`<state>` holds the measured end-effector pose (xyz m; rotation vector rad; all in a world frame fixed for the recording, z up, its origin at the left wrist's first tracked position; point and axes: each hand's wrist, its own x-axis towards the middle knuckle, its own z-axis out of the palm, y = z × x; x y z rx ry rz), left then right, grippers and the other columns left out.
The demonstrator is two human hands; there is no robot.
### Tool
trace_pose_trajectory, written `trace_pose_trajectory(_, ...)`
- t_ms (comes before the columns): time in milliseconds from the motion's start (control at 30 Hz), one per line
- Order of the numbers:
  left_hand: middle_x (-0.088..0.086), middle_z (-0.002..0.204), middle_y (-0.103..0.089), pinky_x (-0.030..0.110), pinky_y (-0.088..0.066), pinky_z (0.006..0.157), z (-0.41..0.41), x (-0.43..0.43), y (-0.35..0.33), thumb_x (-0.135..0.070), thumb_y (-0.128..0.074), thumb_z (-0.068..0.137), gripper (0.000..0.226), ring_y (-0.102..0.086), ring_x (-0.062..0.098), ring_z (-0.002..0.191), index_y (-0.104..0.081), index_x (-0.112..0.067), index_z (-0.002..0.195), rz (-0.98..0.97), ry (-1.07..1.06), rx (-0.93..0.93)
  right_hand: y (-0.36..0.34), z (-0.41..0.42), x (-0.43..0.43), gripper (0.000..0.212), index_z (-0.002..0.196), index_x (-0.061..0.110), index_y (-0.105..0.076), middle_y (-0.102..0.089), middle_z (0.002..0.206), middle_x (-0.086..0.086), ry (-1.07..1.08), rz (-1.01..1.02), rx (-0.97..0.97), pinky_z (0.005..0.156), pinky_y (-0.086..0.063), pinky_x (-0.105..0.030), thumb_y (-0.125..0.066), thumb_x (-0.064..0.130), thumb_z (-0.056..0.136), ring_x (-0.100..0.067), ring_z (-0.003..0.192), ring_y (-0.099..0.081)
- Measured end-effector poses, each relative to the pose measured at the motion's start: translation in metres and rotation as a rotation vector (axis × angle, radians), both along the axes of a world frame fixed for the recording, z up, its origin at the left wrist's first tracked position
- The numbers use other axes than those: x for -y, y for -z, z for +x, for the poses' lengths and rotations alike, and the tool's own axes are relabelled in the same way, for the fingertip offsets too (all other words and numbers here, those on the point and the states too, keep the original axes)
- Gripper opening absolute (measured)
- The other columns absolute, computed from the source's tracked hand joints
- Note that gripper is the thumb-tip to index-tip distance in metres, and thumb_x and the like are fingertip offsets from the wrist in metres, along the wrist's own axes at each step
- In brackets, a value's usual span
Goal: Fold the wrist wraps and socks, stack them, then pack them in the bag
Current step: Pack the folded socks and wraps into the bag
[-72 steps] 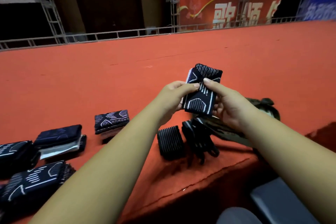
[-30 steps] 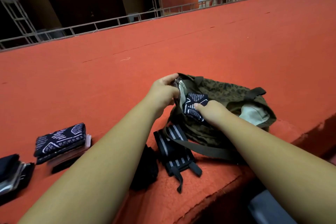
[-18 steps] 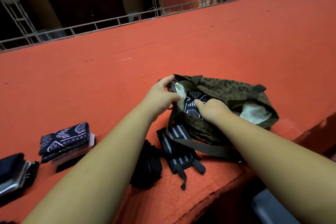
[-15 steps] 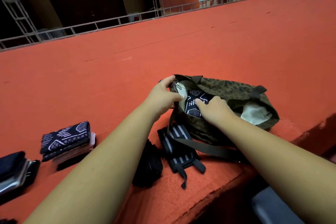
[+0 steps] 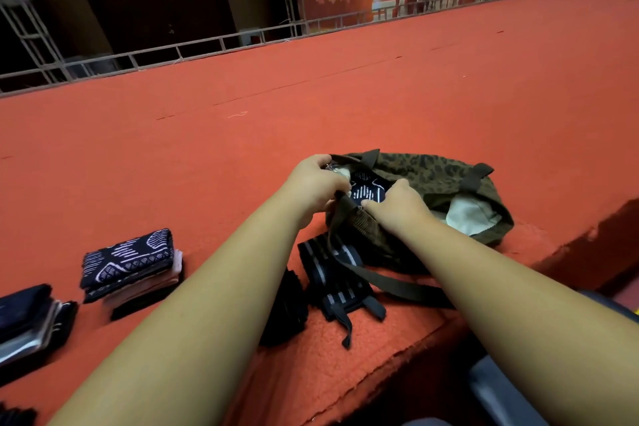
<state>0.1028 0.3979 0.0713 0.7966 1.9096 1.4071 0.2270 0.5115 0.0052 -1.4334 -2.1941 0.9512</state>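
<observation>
Grip of the left hand (image 5: 313, 188) pinches the bag (image 5: 432, 176) at its rim; the right hand (image 5: 397, 206) curls over the near rim, and I cannot tell what it holds. Folded socks (image 5: 366, 192) sit in the mouth between them. Another sock stack (image 5: 129, 261) lies leftward on the counter (image 5: 207, 166), nearer the left hand.

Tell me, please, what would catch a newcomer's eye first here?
The left hand and right hand meet at the mouth of the camouflage bag, mid-frame on the red carpet, over a patterned sock inside. Striped wrist wraps lie just before the bag; a folded sock stack sits left.
</observation>
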Motion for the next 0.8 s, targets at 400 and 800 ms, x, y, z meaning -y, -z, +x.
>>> trace_pose_trajectory(400, 0.006, 0.118, -0.072, 0.032, -0.060, 0.063, -0.039, 0.111, -0.015, -0.008, -0.059, 0.098, 0.027, -0.071, 0.017, 0.085, -0.072, -0.016, 0.121, -0.155, -0.027, -0.322, -0.054, 0.044, 0.069, 0.013, 0.094, 0.022, -0.065, -0.069, 0.106, -0.005, -0.073, 0.262, -0.032, 0.086, -0.055, -0.043, -0.053, 0.027, 0.094, -0.031, 0.102, -0.063)
trace_pose_trajectory(800, 0.017, 0.099, -0.079, 0.031, -0.053, 0.072, -0.124, 0.284, -0.016, -0.006, -0.057, 0.092, 0.025, -0.067, 0.025, 0.078, -0.079, -0.019, 0.095, -0.329, -0.315, -0.499, -0.075, -0.045, 0.226, 0.015, 0.100, 0.019, -0.071, -0.071, 0.106, -0.003, -0.577, 0.383, -0.168, 0.086, -0.043, -0.032, -0.057, 0.021, 0.097, -0.025, 0.106, -0.063)
